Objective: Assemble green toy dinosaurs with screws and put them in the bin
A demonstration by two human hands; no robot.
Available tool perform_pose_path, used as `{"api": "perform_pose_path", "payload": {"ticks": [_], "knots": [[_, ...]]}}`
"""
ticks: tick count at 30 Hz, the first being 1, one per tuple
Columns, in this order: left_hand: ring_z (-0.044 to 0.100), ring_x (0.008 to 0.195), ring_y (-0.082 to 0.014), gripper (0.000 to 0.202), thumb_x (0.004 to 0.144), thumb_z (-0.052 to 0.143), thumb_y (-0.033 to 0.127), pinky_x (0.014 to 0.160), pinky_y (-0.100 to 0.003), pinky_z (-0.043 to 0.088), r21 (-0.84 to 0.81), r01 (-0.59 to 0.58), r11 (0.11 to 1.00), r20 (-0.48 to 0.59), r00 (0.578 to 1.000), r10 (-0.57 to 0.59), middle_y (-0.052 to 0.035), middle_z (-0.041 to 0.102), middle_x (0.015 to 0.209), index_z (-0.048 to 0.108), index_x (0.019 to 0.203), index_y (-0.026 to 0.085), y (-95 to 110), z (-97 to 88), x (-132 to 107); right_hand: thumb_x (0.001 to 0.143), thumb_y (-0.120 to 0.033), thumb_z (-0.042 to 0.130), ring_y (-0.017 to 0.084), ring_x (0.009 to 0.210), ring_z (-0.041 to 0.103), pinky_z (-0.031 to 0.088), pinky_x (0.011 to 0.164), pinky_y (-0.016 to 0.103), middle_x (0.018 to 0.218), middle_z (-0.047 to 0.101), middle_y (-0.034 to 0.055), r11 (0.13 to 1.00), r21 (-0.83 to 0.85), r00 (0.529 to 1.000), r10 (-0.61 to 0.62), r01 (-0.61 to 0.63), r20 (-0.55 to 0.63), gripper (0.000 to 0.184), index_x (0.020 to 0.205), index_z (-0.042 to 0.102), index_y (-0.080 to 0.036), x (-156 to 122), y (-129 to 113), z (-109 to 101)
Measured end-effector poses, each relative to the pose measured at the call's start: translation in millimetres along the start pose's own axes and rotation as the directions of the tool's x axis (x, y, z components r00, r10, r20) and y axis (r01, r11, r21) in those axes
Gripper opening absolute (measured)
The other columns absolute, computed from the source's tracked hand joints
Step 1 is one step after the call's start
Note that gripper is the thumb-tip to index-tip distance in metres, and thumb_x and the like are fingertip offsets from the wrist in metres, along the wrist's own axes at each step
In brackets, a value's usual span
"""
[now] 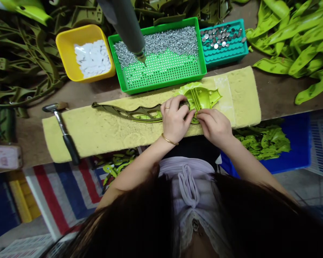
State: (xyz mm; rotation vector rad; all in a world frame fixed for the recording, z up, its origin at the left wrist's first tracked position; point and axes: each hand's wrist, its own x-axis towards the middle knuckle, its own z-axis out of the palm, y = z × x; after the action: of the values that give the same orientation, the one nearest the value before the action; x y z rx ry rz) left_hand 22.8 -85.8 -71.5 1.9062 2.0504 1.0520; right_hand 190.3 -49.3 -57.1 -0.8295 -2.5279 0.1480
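On a yellow padded mat (118, 134) lies a long olive-green plastic frame (121, 113) with curved cut-outs. Its right end meets a lime-green plastic shell (201, 96) that shows ribs inside. My left hand (176, 118) is closed over the joint, its fingers gripping the olive frame. Close beside it, my right hand (216, 125) pinches at the lower edge of the lime shell. Whatever small piece lies between those fingertips is hidden. Above the mat hangs a grey power screwdriver (126, 28), its bit pointing down, touched by neither hand.
Behind the mat stand a yellow bin (84, 73) with white pieces, a green basket (161, 73) of screws and a teal tray (226, 59) with metal discs. A hammer (63, 132) lies at left. Lime parts (293, 39) are heaped at right, olive parts (24, 61) at left.
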Motion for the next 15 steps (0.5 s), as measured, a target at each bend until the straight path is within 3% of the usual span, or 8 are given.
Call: {"api": "perform_pose_path", "payload": {"ticks": [5, 10, 15], "knots": [[0.054, 0.112, -0.0249, 0.026, 0.091, 0.057, 0.037, 0.098, -0.044, 0.035, -0.001, 0.043, 0.999, 0.063, 0.997, -0.043, -0.0066, 0.065, 0.117, 0.059, 0.071, 0.021, 1.7, -1.3, -0.2, 0.09, -0.018, 0.054, 0.018, 0.086, 0.064, 0.053, 0.075, 0.03, 0.102, 0.072, 0.0089, 0.998, -0.044, 0.998, -0.038, 0.036, -0.047, 0.015, 0.1, 0.064, -0.018, -1.7, 2.1, 2.0], [0.055, 0.109, -0.0246, 0.028, 0.092, 0.055, 0.039, 0.097, -0.044, 0.036, 0.009, 0.023, 1.0, 0.034, 0.999, -0.023, -0.0067, 0.066, 0.116, 0.059, 0.071, 0.021, 2.5, -1.1, -0.6, 0.09, -0.016, 0.053, 0.018, 0.093, 0.069, 0.057, 0.082, 0.03, 0.104, 0.074, 0.0091, 0.994, 0.1, 0.998, 0.042, -0.037, -0.052, 0.015, 0.101, 0.063, -0.018, -2.9, 0.9, 3.3], [0.054, 0.113, -0.0252, 0.026, 0.093, 0.053, 0.038, 0.099, -0.044, 0.035, -0.016, -0.003, 1.0, 0.111, 0.994, 0.005, -0.0079, 0.065, 0.119, 0.059, 0.074, 0.02, 1.0, -9.0, 0.4, 0.09, -0.016, 0.053, 0.018, 0.097, 0.072, 0.058, 0.084, 0.029, 0.105, 0.075, 0.0108, 0.973, 0.212, 0.991, 0.11, -0.092, -0.078, 0.016, 0.101, 0.065, -0.017, -8.6, -1.0, 7.6]]}}
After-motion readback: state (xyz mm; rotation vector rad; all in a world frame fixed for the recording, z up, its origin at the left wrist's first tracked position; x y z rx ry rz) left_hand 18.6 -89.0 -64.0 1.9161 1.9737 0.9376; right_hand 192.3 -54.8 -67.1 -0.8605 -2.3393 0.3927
